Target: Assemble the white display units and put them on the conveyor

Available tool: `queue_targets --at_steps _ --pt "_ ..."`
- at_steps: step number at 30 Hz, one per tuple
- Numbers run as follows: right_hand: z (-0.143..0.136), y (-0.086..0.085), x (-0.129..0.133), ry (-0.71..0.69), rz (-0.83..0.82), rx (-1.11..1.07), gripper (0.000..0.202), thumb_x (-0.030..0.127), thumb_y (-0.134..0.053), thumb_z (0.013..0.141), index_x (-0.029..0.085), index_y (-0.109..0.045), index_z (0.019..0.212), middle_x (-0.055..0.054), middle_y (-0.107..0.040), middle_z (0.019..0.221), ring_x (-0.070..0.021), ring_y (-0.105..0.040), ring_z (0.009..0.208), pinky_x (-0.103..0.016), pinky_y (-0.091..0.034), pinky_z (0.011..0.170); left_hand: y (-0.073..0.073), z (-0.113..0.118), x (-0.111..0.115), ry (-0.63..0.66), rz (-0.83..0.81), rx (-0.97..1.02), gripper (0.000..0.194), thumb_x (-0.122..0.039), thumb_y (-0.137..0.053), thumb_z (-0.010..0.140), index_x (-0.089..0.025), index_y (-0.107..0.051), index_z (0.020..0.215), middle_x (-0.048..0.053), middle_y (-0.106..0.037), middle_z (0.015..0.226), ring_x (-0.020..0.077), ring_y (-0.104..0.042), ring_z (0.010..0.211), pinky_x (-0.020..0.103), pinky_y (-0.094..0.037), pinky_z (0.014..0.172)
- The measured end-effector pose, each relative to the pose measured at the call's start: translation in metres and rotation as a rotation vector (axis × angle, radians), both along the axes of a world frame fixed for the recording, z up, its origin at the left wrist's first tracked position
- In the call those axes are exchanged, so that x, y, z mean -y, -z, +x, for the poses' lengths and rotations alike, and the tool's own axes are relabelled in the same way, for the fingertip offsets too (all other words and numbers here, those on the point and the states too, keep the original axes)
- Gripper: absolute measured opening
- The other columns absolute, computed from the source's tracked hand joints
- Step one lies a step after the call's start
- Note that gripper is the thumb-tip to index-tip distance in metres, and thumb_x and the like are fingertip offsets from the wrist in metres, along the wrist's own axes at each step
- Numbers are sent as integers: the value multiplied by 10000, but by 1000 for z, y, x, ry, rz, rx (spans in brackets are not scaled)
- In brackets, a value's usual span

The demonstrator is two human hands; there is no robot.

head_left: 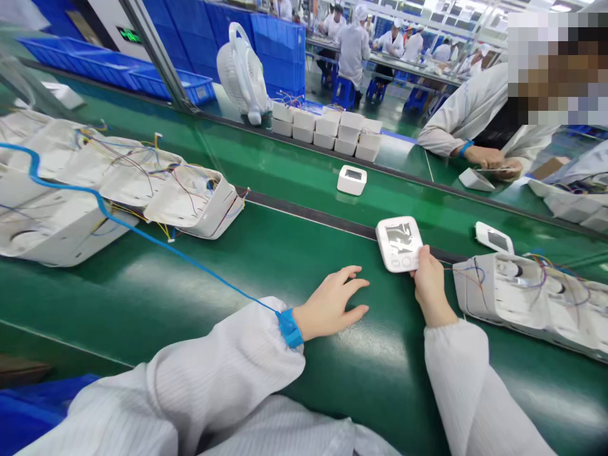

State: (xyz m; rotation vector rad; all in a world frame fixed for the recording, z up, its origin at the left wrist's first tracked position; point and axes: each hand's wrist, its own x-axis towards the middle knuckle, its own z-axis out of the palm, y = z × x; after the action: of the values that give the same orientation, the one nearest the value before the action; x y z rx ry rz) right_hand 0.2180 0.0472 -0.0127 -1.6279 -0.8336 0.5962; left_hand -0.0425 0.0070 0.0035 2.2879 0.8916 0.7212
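My right hand [431,285] grips the lower right corner of a white blood pressure monitor [399,244], whose display and buttons face up toward me. It is held tilted above the bench, close to the dark strip along the conveyor. My left hand [335,304] hovers to the left over the green bench top, fingers spread, holding nothing. A blue wrist strap [289,327] circles the left wrist, and its cord trails off to the left. Right of my right hand stand open white housings [479,288] with loose coloured wires.
More wired white housings [190,199] lie stacked at left. A white unit [352,180] sits on the conveyor, and a front panel [494,238] lies at right. Stacked white cases [325,130] and a fan [242,76] stand beyond. Across the line, a co-worker's hands [494,161] handle a part.
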Motion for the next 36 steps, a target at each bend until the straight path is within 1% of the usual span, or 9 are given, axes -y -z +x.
queue_targets --at_steps 2,6,12,15,20,24,29,32,36 --pt "-1 0 -28 -1 53 -66 570 732 -532 792 173 -575 695 17 -528 530 -106 -442 438 -240 -357 419 0 -1 0 -7 -2 -13 398 -318 -645 854 -176 -602 1223 168 -483 1438 283 -554 1260 471 -472 1063" --pt "-2 1 -63 -79 134 -72 392 564 -602 783 194 -630 909 -51 -677 873 -147 -650 723 -275 -521 626 0 -2 -2 -1 4 -23 353 -320 -637 862 -179 -631 1186 155 -526 1404 275 -546 1275 451 -459 1075" --pt "-14 4 -52 -329 57 188 258 365 -610 763 202 -743 914 -58 -721 830 -213 -667 796 -428 -532 838 2 -2 -7 0 -29 37 275 -315 -626 875 -187 -659 1116 127 -623 1289 254 -598 1201 442 -478 1041" --pt "-26 -1 -44 -445 57 329 180 318 -630 738 231 -766 819 -63 -733 995 -253 -650 937 -460 -471 951 0 -5 -9 -5 -21 123 246 -296 -604 892 -178 -655 1102 107 -678 1185 219 -632 1124 388 -501 1011" --pt "-29 2 -42 -486 37 765 298 393 -518 832 224 -760 871 -63 -704 1100 -232 -660 846 -410 -519 776 1 -31 -16 -28 163 83 239 -274 -538 923 -155 -641 1103 91 -722 1005 187 -660 952 325 -541 886" --pt "-23 16 -49 -509 28 865 325 438 -507 837 234 -756 879 -41 -690 1101 -178 -654 714 -369 -528 671 9 -85 -29 -315 355 -55 159 -265 -554 901 -208 -651 1013 25 -715 856 140 -660 812 260 -542 767" --pt "-23 17 -48 -527 5 875 331 446 -500 838 242 -752 906 -32 -677 1129 -167 -656 709 -365 -531 663 11 -197 -35 -786 506 -84 135 -263 -494 886 -192 -601 843 41 -622 761 171 -601 730 324 -519 723" --pt "-24 15 -47 -533 -12 892 335 448 -494 842 244 -746 927 -26 -670 1146 -171 -663 741 -365 -532 670 6 -275 -33 -1117 571 -83 164 -306 -525 847 -165 -578 912 96 -593 877 249 -584 890 442 -487 873" --pt "-25 16 -48 -526 -16 900 345 458 -489 840 244 -744 932 -29 -669 1144 -174 -662 738 -367 -530 663 4 -357 -26 -1438 576 -112 433 -343 -606 790 -113 -544 1151 203 -489 1280 359 -409 1289 552 -276 1126"
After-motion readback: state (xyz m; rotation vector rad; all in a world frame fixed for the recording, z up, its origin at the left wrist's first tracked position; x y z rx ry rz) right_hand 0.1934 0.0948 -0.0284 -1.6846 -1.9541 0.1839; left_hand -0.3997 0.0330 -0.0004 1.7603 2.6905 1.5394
